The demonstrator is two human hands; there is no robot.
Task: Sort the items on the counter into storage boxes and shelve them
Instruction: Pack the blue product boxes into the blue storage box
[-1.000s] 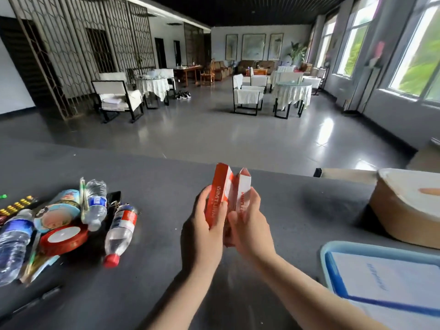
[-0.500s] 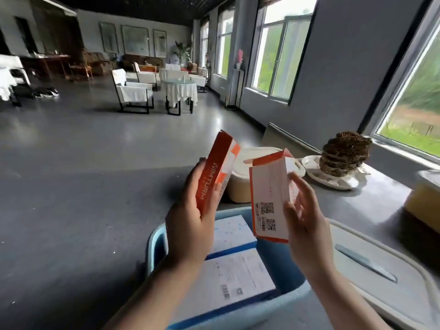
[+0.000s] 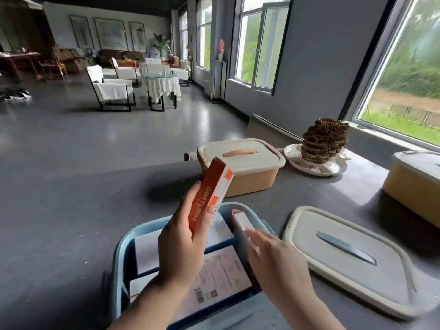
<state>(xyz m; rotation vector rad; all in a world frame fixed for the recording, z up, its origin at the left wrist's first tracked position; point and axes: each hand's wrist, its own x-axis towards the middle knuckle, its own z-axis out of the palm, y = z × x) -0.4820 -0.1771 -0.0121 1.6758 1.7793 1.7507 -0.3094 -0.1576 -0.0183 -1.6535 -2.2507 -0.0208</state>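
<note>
My left hand [image 3: 179, 248] grips an orange and white carton [image 3: 210, 191] and holds it tilted above the open blue storage box [image 3: 123, 244]. My right hand [image 3: 271, 256] holds a second orange and white carton [image 3: 241, 225] on edge, low inside the box against its right wall; the fingers hide most of it. White cartons with blue stripes [image 3: 219, 277] lie flat in the box. The box's white lid with a blue handle [image 3: 345, 256] lies on the grey counter to the right.
A tan storage box with a closed white lid [image 3: 240, 163] stands behind the blue one. A yellow lidded box [image 3: 414, 184] sits at the right edge. A brown honeycomb-like stack on a white plate [image 3: 319, 160] stands by the window. Grey counter [image 3: 59, 222] stretches to the left.
The view swung right from the pile of bottles to the blue box. My hands parted the two cartons, and my right hand lowered its carton into the box.
</note>
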